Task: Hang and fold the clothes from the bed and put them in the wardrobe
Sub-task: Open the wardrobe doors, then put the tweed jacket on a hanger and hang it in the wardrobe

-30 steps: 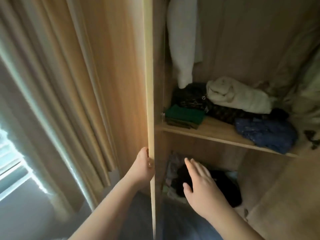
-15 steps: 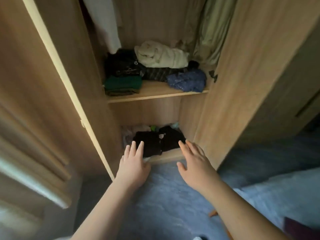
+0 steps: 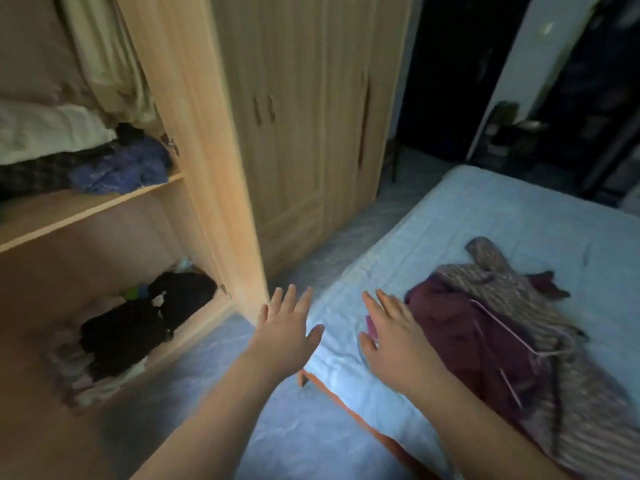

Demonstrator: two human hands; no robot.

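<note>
Maroon garment [image 3: 460, 334] is lying bunched with a hanger [image 3: 509, 332] on the bed [image 3: 485, 209], likely awaiting hanging; left hand [image 3: 287, 334] and right hand [image 3: 394, 341] are hovering spread-fingered, holding nothing.

A shiny blue-grey floor [image 3: 294, 427] lies near. Far behind stand tall shut doors of light wood [image 3: 294, 116]. Far right is a dark doorway [image 3: 443, 81].

Dim feed, soft all over.
I see the brightest patch on the near corner of the bed [image 3: 346, 372]; the far right of the room drops to near black. Blur smears the clothes [image 3: 460, 337] and the wardrobe [image 3: 207, 140] shelves, and straight edges bow near the borders.
</note>
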